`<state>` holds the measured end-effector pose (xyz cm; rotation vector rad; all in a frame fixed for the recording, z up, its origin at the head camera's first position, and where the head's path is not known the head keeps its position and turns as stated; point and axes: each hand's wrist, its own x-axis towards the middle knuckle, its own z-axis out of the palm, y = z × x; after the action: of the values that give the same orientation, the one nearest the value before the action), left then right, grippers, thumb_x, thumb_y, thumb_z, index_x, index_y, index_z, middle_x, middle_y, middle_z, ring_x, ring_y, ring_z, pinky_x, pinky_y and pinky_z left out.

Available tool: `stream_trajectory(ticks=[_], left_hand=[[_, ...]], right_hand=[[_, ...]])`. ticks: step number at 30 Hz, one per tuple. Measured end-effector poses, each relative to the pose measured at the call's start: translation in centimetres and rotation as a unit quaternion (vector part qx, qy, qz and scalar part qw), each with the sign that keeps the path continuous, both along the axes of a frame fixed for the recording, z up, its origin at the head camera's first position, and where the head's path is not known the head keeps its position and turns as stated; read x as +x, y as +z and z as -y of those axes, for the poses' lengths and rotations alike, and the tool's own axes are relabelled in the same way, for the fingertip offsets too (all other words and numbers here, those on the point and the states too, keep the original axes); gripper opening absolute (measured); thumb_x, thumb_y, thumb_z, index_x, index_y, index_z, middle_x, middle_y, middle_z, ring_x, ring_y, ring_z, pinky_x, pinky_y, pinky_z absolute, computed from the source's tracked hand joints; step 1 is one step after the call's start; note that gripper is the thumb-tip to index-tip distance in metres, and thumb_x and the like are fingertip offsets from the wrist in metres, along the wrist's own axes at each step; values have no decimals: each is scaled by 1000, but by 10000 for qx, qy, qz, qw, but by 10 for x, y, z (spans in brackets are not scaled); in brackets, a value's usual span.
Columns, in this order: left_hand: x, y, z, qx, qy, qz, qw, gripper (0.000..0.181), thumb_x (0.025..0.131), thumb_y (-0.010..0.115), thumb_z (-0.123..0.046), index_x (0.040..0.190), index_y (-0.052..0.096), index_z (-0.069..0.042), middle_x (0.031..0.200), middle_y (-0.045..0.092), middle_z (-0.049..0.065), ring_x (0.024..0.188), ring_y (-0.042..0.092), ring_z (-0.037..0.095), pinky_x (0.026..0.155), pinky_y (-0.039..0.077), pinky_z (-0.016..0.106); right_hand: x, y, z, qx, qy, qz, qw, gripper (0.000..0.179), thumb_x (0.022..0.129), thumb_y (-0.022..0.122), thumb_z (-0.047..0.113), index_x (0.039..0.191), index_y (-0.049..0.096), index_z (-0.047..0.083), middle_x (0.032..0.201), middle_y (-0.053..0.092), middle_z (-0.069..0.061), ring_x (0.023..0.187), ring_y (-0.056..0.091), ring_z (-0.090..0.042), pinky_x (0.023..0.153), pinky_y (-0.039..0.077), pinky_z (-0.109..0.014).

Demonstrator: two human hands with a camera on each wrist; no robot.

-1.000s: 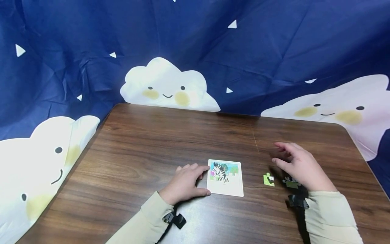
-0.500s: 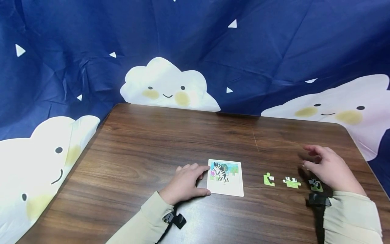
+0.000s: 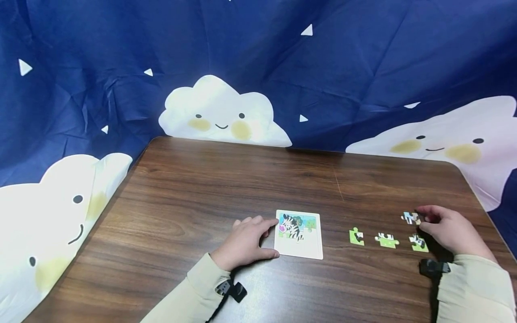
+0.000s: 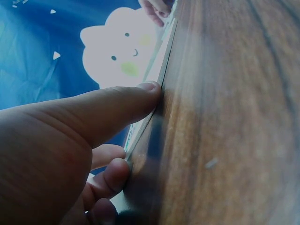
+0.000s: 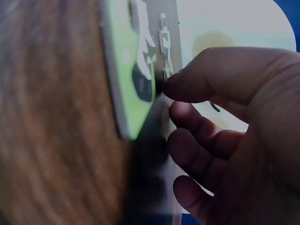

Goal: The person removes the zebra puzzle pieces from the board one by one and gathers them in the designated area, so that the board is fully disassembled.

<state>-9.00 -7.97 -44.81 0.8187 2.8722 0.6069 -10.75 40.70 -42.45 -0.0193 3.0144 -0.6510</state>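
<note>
A: "Where is the upper puzzle piece (image 3: 410,218) being reached?"
B: "On the table (image 3: 202,193), by the right hand (image 3: 454,231), fingers curled narrow at the right end; whether it is being pinched cannot be told."
A: "And the puzzle board (image 3: 300,250)?"
B: "Its left edge is being touched by the left hand (image 3: 247,241), thumb and forefinger spread wide."
A: "How is the piece being judged?"
B: "Light, thin, probably stiff; a pinch across opposite edges is being favoured."
</note>
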Motion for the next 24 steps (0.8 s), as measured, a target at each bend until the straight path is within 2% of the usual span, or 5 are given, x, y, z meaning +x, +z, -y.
stream_trajectory(ticks=[7, 13, 18, 24], left_hand=[[0, 0, 0, 28, -8, -12, 10000, 78, 75, 81, -55, 141, 58, -22, 88, 47, -15, 80, 44, 8, 72, 31, 31], [1, 0, 0, 59, -5, -5, 10000, 78, 74, 81, -55, 141, 58, -22, 88, 48, -14, 80, 44, 8, 72, 31, 31], [1, 0, 0, 66, 9, 25, 10000, 77, 74, 81, -54, 140, 58, -22, 87, 48, -14, 80, 44, 8, 71, 30, 31], [0, 1, -1, 60, 53, 49, 10000, 77, 74, 82, -54, 140, 58, -22, 88, 49, -14, 80, 45, 8, 70, 30, 31]], right_hand=[[1, -3, -3, -58, -124, 110, 9998, 29, 89, 68, 14, 109, 66, -7, 84, 60, -5, 73, 50, -16, 64, 37, -32], [2, -6, 4, -222, -126, -142, 9996, 30, 89, 69, 18, 106, 66, -7, 83, 61, -3, 69, 49, -8, 61, 36, -24], [0, 3, 25, -522, 26, -425, 9977, 31, 89, 69, 18, 110, 65, -4, 83, 58, 0, 67, 47, -2, 60, 34, -21], [-4, 15, 60, -632, 395, -606, 9954, 27, 88, 71, 16, 110, 66, 1, 78, 52, 1, 62, 44, -4, 57, 34, -25]])
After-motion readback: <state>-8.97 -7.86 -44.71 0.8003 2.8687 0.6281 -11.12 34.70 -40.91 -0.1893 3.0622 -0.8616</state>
